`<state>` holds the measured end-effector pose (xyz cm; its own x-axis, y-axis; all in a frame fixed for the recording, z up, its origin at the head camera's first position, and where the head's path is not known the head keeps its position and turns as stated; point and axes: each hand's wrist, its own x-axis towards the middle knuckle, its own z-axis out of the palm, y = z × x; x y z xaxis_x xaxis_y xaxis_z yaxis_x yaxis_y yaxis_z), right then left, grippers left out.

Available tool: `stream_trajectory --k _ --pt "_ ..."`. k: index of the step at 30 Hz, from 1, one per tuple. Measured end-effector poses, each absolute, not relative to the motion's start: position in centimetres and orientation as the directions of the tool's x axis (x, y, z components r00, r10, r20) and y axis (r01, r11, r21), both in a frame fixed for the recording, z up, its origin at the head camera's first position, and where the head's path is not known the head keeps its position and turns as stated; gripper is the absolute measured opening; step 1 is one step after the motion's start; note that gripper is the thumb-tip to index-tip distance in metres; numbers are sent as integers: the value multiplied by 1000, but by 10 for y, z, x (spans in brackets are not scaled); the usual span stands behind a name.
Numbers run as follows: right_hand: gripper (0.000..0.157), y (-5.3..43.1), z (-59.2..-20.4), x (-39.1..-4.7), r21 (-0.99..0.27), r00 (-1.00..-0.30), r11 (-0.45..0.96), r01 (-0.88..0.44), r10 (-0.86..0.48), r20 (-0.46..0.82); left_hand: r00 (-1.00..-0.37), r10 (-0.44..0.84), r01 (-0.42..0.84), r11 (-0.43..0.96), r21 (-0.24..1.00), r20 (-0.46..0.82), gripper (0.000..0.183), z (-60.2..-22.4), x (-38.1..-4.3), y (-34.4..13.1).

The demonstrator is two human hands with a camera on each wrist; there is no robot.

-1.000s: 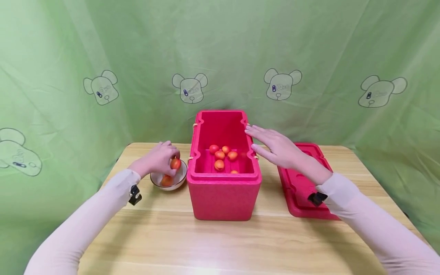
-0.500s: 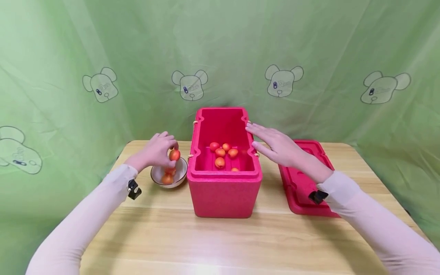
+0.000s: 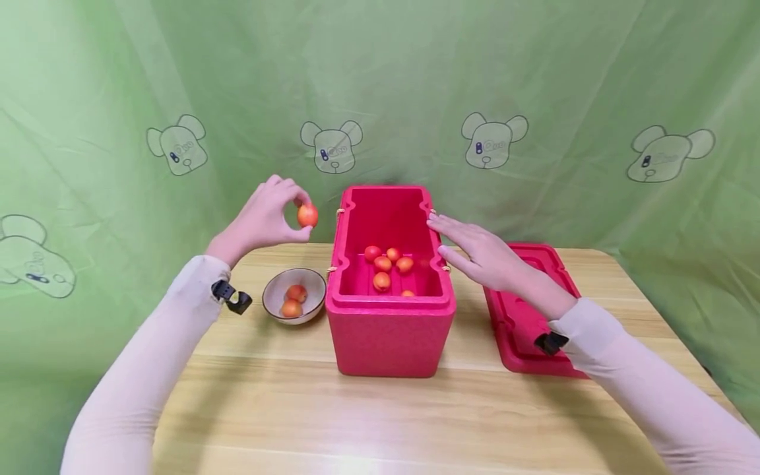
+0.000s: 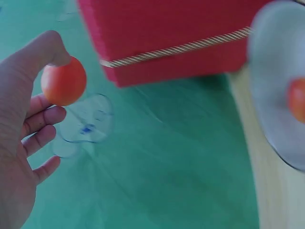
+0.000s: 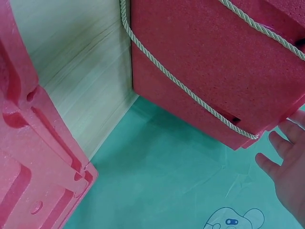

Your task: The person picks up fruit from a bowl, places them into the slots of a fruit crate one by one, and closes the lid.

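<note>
My left hand [image 3: 267, 214] pinches a small round orange-red fruit [image 3: 308, 216] between thumb and fingertips, held in the air above and left of the box. In the left wrist view the same smooth fruit [image 4: 64, 81] sits at the thumb tip, the other fingers spread loosely. Below the hand stands a white bowl [image 3: 274, 290] with a dark rim, holding two similar fruits [image 3: 291, 308]. The red foam box [image 3: 388, 343] is uncovered, with several of these fruits [image 3: 382, 282] on its floor. My right hand [image 3: 483, 257] rests its extended fingertips on the box's right rim.
The red lid [image 3: 522, 316] lies on the wooden table [image 3: 267, 415] to the right, under my right forearm. Rope handles [image 5: 176, 81] run along the box's sides. A green curtain [image 3: 404, 79] with bear drawings hangs close behind the table.
My left hand has lifted one fruit out of the bowl and risen well above it, exposing the two fruits there. The right hand stays at the box rim.
</note>
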<state>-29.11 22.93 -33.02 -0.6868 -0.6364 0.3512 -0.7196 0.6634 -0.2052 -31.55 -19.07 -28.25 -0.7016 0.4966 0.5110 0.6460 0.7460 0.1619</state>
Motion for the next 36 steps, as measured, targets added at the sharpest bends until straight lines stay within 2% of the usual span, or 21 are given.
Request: stream_trajectory --k 5,15,36 --pt "62 230 -331 -292 -200 -685 664 -720 -636 355 -668 469 680 700 218 578 39 -263 -317 -172" --pt "62 229 -330 -293 -197 -681 663 -722 -633 368 -571 520 750 646 145 636 38 -241 -320 -138" --pt "63 230 -333 -293 -198 -675 657 -728 -636 374 -520 595 772 635 39 613 37 -202 -325 -90"
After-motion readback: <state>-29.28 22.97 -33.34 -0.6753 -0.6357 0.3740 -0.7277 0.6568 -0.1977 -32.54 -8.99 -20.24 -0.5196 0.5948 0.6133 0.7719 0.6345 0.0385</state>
